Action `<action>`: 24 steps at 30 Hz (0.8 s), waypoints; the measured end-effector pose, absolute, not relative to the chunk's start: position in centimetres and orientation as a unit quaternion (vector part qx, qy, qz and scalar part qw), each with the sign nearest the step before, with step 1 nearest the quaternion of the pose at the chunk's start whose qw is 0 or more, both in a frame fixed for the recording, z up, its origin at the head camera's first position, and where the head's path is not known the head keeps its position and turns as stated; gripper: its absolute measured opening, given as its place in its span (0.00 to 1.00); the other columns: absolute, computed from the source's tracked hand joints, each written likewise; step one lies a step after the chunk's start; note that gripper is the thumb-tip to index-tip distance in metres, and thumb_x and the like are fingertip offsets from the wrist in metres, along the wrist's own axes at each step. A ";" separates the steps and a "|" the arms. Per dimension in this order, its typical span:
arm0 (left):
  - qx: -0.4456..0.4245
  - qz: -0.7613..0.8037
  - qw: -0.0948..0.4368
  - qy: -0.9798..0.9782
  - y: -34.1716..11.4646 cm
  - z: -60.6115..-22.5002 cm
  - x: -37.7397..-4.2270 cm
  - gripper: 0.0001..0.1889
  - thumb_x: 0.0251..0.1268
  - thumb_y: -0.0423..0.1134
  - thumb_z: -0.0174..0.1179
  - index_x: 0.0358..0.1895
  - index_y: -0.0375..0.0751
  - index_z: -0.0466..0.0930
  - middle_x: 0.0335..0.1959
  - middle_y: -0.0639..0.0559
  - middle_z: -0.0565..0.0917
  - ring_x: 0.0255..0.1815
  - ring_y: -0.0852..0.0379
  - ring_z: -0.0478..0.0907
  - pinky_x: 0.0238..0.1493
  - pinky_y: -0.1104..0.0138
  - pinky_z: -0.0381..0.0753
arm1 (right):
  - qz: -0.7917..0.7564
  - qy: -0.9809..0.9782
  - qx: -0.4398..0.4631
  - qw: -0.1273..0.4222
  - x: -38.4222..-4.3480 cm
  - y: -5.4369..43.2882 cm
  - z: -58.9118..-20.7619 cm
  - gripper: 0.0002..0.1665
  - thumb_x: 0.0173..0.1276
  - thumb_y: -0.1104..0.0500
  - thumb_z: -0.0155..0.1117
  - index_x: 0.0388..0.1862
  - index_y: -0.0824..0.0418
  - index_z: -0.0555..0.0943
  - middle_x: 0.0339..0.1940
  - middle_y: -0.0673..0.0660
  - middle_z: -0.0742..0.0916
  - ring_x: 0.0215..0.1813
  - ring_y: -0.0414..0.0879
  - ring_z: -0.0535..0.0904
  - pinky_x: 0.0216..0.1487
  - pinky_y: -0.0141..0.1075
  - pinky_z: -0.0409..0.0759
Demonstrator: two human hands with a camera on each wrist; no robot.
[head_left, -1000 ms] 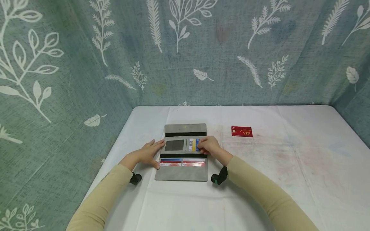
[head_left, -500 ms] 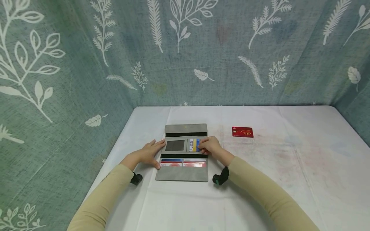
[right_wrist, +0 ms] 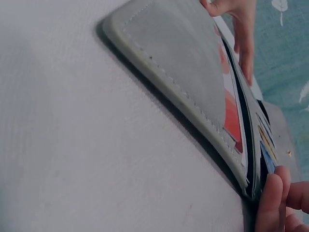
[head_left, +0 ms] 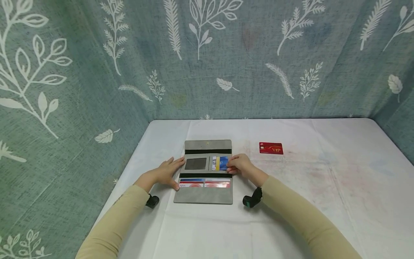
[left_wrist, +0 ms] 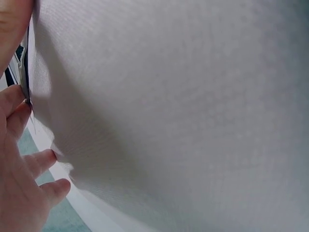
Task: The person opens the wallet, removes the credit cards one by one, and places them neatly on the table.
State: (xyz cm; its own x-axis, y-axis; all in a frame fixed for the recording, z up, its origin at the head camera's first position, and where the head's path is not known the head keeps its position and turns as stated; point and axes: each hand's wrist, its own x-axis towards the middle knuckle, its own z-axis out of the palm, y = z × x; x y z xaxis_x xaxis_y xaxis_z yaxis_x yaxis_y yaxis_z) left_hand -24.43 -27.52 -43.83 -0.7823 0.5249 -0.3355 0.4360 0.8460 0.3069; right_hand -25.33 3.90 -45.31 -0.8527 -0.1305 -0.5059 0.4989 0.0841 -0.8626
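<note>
A grey wallet (head_left: 203,196) lies unfolded on the white table, its card slots showing. My right hand (head_left: 242,166) pinches the right end of a blue card (head_left: 223,163), which sticks partly out of the middle panel's slot beside other cards. In the right wrist view, thumb and fingers (right_wrist: 273,198) close on the card's edge at the wallet's side. Fingers spread, my left hand (head_left: 165,173) rests along the wallet's left edge. Red-and-white cards (head_left: 217,183) fill the lower pockets. The left wrist view shows mostly tablecloth, with the left fingers (left_wrist: 41,162) at its left side.
A red VIP card (head_left: 271,148) lies on the table to the wallet's upper right. The white cloth-covered table (head_left: 207,230) ends at a green leaf-patterned curtain (head_left: 194,93) behind and to the sides. Black wrist cameras (head_left: 252,198) hang below both sleeves.
My right hand has moved slightly to the right, drawing the blue card further out of its slot so more of it shows. The left hand and the wallet stay where they were.
</note>
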 end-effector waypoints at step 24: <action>0.262 0.101 0.203 0.938 -27.5 -43.8 -24.4 0.60 0.32 0.60 0.69 0.71 0.35 0.49 0.73 0.42 0.46 0.70 0.30 0.38 0.65 0.39 0.41 | -0.673 0.681 0.149 0.246 -24.9 7.6 -45.4 0.19 0.63 0.68 0.57 0.53 0.74 0.70 0.21 0.56 0.81 0.19 0.40 0.79 0.27 0.31 0.81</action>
